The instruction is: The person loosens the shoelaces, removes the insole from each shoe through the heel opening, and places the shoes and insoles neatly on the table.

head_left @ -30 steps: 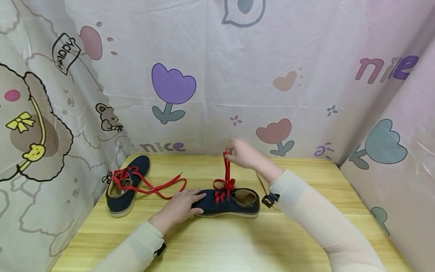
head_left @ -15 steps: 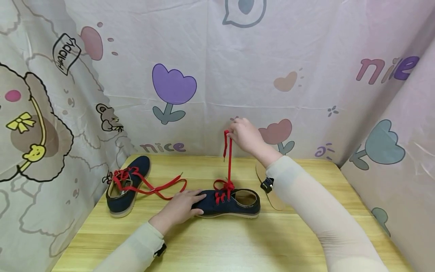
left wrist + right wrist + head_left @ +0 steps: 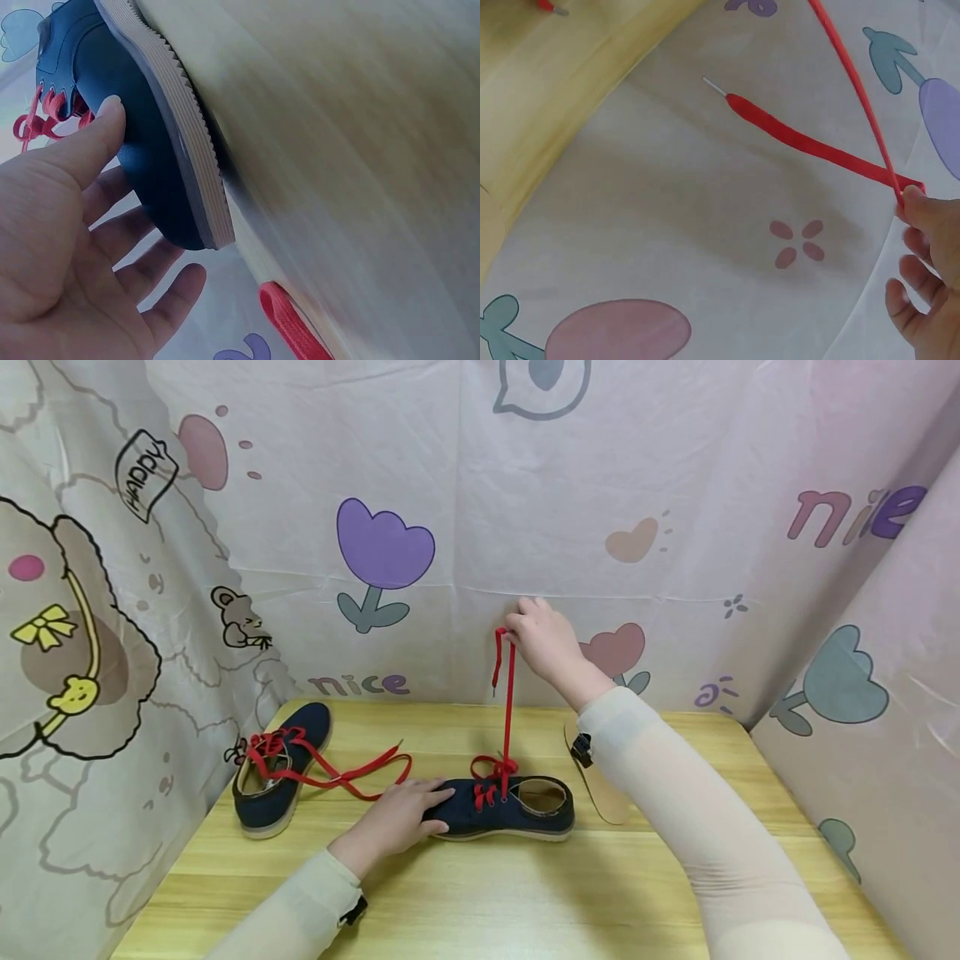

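Note:
A navy blue shoe [image 3: 461, 806] lies on its sole at the table's middle, toe to the left. My left hand [image 3: 393, 820] rests on its toe, fingers extended, thumb on the near side; the left wrist view shows the thumb [image 3: 111, 124] against the upper. High above the shoe, my right hand [image 3: 543, 639] pinches a red shoelace [image 3: 510, 710] between thumb and fingertips. The lace runs taut up from the eyelets, and its free end with the tip [image 3: 714, 85] hangs from the pinch. A red loop [image 3: 483, 766] lies beside the laced part.
A second navy shoe [image 3: 262, 808] stands at the left of the wooden table [image 3: 480, 902], its long red laces [image 3: 360, 772] trailing toward the middle. A tan insole [image 3: 609, 802] lies to the right, partly behind the right sleeve. Printed curtains [image 3: 465, 535] enclose the table.
My right hand has risen, drawing the lace upward into a long taut strand; its free end has come loose from the shoe and now dangles. The left hand and shoe have stayed put.

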`<state>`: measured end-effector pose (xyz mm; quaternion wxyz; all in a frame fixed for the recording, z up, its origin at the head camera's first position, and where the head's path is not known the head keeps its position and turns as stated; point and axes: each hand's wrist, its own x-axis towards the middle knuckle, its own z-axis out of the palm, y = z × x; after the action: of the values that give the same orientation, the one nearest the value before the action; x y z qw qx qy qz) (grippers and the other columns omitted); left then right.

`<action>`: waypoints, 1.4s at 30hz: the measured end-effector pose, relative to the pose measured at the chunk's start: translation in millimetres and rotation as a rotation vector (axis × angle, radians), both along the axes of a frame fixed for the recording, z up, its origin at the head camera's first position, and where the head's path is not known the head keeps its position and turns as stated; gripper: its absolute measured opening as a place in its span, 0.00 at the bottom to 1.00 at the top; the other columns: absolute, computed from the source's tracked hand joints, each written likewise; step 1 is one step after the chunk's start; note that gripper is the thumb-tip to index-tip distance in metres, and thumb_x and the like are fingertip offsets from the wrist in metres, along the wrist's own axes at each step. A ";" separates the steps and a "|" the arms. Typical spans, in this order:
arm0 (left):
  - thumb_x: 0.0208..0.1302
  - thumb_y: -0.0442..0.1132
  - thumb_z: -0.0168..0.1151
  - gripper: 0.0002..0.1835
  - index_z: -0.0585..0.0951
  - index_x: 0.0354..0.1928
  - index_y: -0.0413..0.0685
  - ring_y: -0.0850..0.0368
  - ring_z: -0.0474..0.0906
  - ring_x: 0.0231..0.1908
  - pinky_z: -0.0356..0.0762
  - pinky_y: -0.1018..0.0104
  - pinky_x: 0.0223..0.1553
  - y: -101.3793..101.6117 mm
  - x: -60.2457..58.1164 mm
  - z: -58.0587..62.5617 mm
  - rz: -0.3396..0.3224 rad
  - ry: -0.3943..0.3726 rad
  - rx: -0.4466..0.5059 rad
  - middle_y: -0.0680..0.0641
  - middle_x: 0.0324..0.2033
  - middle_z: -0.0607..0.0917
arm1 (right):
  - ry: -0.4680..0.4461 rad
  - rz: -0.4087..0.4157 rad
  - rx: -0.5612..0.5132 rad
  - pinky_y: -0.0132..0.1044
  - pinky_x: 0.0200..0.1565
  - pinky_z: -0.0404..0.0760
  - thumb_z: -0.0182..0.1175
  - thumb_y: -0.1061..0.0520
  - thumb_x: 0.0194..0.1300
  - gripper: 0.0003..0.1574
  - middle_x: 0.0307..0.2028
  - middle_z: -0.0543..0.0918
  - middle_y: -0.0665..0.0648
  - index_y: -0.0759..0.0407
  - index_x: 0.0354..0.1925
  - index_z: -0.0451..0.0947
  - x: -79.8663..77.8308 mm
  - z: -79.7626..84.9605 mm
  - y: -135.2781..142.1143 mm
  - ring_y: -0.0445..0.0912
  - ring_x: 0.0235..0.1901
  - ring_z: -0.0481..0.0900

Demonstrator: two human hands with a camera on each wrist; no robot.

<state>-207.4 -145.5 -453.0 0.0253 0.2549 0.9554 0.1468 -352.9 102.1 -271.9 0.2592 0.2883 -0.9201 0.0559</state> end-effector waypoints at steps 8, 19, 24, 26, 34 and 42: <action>0.67 0.52 0.65 0.30 0.76 0.68 0.50 0.36 0.68 0.67 0.61 0.34 0.65 0.2 0.4 1.2 -0.017 0.010 -0.013 0.40 0.69 0.71 | 0.050 -0.054 0.015 0.44 0.37 0.78 0.63 0.53 0.71 0.08 0.36 0.74 0.56 0.57 0.41 0.84 -6.5 3.1 4.0 0.53 0.40 0.73; 0.66 0.53 0.65 0.30 0.76 0.68 0.51 0.37 0.67 0.67 0.62 0.35 0.65 0.0 0.9 0.4 -0.003 0.013 -0.022 0.41 0.69 0.72 | -0.061 -0.040 0.097 0.43 0.36 0.77 0.62 0.50 0.72 0.08 0.37 0.75 0.54 0.53 0.39 0.84 -0.8 -18.7 1.7 0.51 0.37 0.70; 0.66 0.52 0.66 0.30 0.76 0.68 0.51 0.37 0.67 0.67 0.63 0.36 0.64 0.0 0.7 0.5 -0.006 0.009 -0.019 0.41 0.69 0.72 | -0.132 -0.047 0.099 0.42 0.37 0.77 0.62 0.50 0.72 0.09 0.38 0.76 0.54 0.52 0.40 0.84 -0.7 -32.0 1.0 0.50 0.38 0.71; 0.66 0.52 0.66 0.30 0.76 0.68 0.51 0.37 0.67 0.67 0.63 0.36 0.64 0.2 0.9 1.0 -0.006 0.010 -0.016 0.41 0.69 0.72 | -0.163 -0.045 0.083 0.41 0.37 0.77 0.62 0.50 0.71 0.08 0.37 0.75 0.53 0.52 0.40 0.84 -0.7 -36.9 1.2 0.50 0.39 0.71; 0.66 0.52 0.66 0.30 0.77 0.68 0.51 0.38 0.68 0.67 0.63 0.36 0.64 1.1 2.2 1.6 0.001 0.014 -0.013 0.41 0.68 0.72 | -0.193 -0.011 0.054 0.41 0.40 0.78 0.65 0.51 0.70 0.06 0.36 0.77 0.51 0.51 0.41 0.85 1.0 -53.9 3.6 0.49 0.40 0.73; 0.66 0.52 0.66 0.31 0.77 0.68 0.50 0.36 0.67 0.67 0.63 0.35 0.64 0.0 2.5 0.1 -0.005 0.017 0.001 0.40 0.69 0.72 | -0.216 0.101 0.076 0.40 0.38 0.77 0.67 0.53 0.68 0.05 0.35 0.77 0.51 0.51 0.40 0.86 22.1 -64.1 4.6 0.47 0.37 0.73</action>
<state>-204.9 -145.5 -452.8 0.0176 0.2583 0.9550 0.1449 -330.8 106.7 -336.0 0.1442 0.3363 -0.9284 0.0646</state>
